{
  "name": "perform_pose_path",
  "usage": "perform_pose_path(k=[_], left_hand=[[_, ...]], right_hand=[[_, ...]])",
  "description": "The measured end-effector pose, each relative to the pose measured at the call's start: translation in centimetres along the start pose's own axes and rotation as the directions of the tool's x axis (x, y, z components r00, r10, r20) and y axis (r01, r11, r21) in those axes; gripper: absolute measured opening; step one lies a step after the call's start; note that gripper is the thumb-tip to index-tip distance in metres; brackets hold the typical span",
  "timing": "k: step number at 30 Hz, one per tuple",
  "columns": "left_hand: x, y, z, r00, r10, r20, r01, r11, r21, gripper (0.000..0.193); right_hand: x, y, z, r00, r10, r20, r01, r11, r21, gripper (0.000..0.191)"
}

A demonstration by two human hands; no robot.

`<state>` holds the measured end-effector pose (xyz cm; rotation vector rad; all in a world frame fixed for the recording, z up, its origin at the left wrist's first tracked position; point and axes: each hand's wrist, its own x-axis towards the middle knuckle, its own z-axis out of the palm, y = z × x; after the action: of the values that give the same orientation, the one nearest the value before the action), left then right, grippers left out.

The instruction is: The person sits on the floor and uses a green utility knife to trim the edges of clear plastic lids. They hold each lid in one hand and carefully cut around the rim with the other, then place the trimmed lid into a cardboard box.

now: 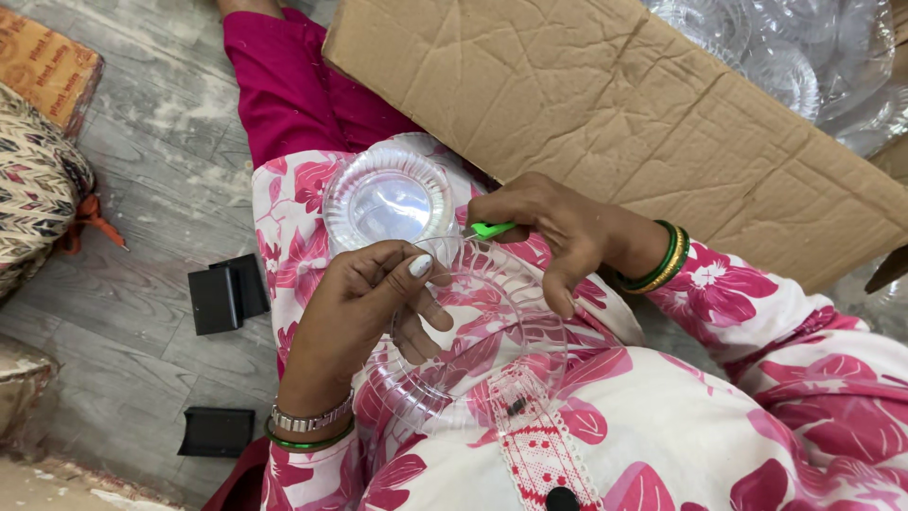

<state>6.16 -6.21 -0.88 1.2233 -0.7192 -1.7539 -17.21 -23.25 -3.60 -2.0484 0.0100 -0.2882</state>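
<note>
Cardboard box (605,114) of clear bowls (785,57), perhaps plastic; two black blocks (225,295).

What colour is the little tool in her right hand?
Bright green tool, pinched in the right hand; the head view shows it.

Floor (142,142): grey wood-grain planks, scuffed with pale dusty streaks, evenly lit. Patterned cushion (33,189) at left edge, with orange tie. Orange printed sack (47,61) in the upper left corner. Two black blocks (225,295) on the floor, one near, one lower. Large brown cardboard flap (615,114) across upper right.
</note>
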Motion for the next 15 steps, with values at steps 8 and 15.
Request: perform_pose_path(k=[8,15], left_hand=[[0.01,-0.23,-0.18,1.000,-0.013,0.014,0.013,1.000,-0.002,0.033],[-0.22,-0.36,0.01,1.000,-0.002,0.010,0.002,1.000,-0.016,0.033]], right_hand=[[-0.29,0.87,0.70,0.997,-0.022,-0.068,0.020,0.999,-0.034,0.099],[-0.53,0.92,1.09,0.994,-0.056,-0.097,0.049,0.996,-0.070,0.093]])
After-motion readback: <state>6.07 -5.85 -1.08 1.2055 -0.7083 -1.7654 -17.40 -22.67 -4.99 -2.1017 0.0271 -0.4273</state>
